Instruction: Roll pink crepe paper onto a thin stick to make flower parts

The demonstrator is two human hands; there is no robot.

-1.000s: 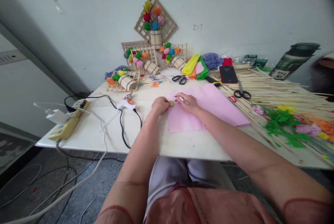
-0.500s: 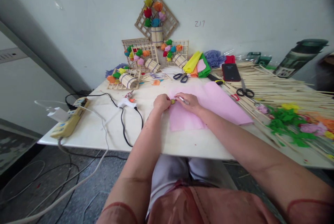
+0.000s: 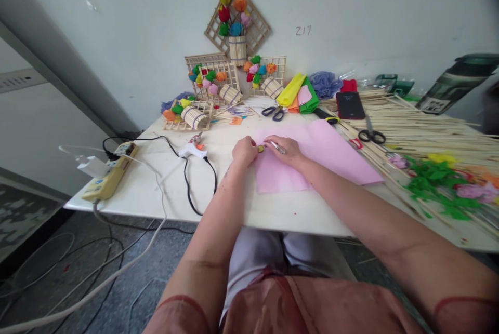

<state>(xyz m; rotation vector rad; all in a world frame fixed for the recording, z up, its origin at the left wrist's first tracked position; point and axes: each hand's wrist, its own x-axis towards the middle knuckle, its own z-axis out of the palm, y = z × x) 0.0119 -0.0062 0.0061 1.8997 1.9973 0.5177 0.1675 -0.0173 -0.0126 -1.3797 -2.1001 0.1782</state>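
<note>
A sheet of pink paper (image 3: 335, 155) lies on the white table under both my hands. My left hand (image 3: 245, 151) is closed at the sheet's left edge, its fingertips on a small round yellowish piece (image 3: 261, 149) whose kind I cannot make out. Just to its right, my right hand (image 3: 291, 153) grips a slim silvery pen (image 3: 277, 147). The pen's tip end points left toward the yellowish piece; whether they touch is too small to tell.
Left of my hands lies a white glue gun (image 3: 194, 151), with a power strip (image 3: 111, 173) beyond it. Scissors (image 3: 274, 112), folded coloured paper (image 3: 292, 91) and stick frames with paper flowers (image 3: 230, 92) stand behind. Wooden sticks (image 3: 424, 126), a phone (image 3: 350, 105) and a bottle (image 3: 454, 84) fill the right.
The whole view has shifted slightly, so everything appears a little farther right. Both hands keep nearly the same place on the pink paper, still holding the pen and the yellowish piece.
</note>
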